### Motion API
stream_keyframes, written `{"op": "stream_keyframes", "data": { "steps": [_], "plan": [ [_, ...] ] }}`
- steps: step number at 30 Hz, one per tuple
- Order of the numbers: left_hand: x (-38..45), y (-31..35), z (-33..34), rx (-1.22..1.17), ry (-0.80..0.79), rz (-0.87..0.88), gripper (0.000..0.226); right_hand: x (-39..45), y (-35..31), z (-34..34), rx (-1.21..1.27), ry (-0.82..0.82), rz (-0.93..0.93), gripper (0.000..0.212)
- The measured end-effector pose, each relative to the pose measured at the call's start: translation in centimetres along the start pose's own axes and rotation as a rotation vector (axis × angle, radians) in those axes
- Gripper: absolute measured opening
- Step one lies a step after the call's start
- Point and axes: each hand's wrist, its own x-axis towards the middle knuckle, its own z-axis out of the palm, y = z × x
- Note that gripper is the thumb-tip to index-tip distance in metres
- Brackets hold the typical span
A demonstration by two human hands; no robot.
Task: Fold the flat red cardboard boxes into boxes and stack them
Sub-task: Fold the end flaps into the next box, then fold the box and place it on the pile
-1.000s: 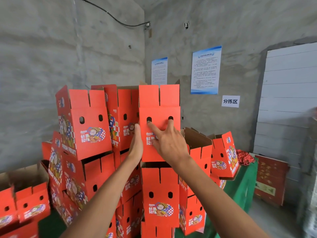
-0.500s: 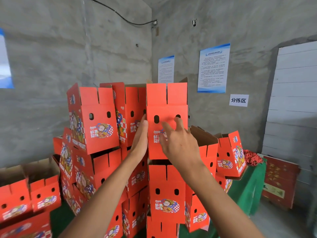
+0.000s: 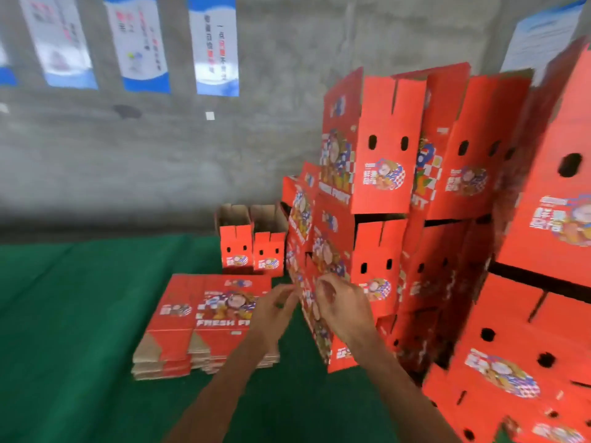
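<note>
Left hand (image 3: pixel 275 306): forearm reaching in from the near edge, hand raised over the right end of the flat stack, fingers loosely curled and blurred; whether it grips anything cannot be told.
Right hand (image 3: pixel 343 303): forearm entering from near right, back of hand toward the camera, fingers bent, just beside the left hand and in front of the lower folded boxes; grip cannot be told through the blur.
Flat red cardboard boxes (image 3: pixel 204 318): low pile lying on the bench, left of the hands, printed face up, brown flaps at the near end.
Folded boxes, stacked (image 3: pixel 383 174): tall red pile filling the right side, several tiers, top flaps upright.
Two small folded boxes (image 3: pixel 252 247): standing side by side, far of the flat pile.
Bench (image 3: pixel 80 314): covered in green cloth.
Room: grey concrete wall (image 3: pixel 160 148), blue-and-white posters (image 3: pixel 214 46) hung along it.
</note>
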Motion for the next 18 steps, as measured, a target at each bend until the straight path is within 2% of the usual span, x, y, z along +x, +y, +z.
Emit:
{"op": "stream_keyframes", "data": {
  "steps": [2,5,8,11,15,18],
  "plan": [
    [-2.1,-6.0,-4.6,0.058,0.070,-0.170,0.014,-0.3,-0.3,6.9,0.067,-0.142,0.063,0.020],
    [-4.0,-13.4,-11.0,0.224,0.138,-0.393,0.030,-0.7,-0.5,15.8,0.173,-0.307,0.167,0.019],
    [-4.5,-20.2,-16.1,0.395,0.181,-0.525,0.044,-0.9,0.1,23.5,0.210,-0.438,0.278,0.019],
    [-3.3,-25.9,-19.5,0.542,0.197,-0.631,0.064,-0.5,1.5,29.6,0.172,-0.495,0.341,0.018],
    [-2.1,-31.7,-21.5,0.860,0.037,-0.822,0.106,0.7,3.2,35.7,0.064,-0.503,0.459,0.025],
    [-1.9,-34.1,-21.9,0.975,0.026,-0.840,0.123,1.4,3.1,38.6,-0.095,-0.516,0.531,0.019]
  ]
}}
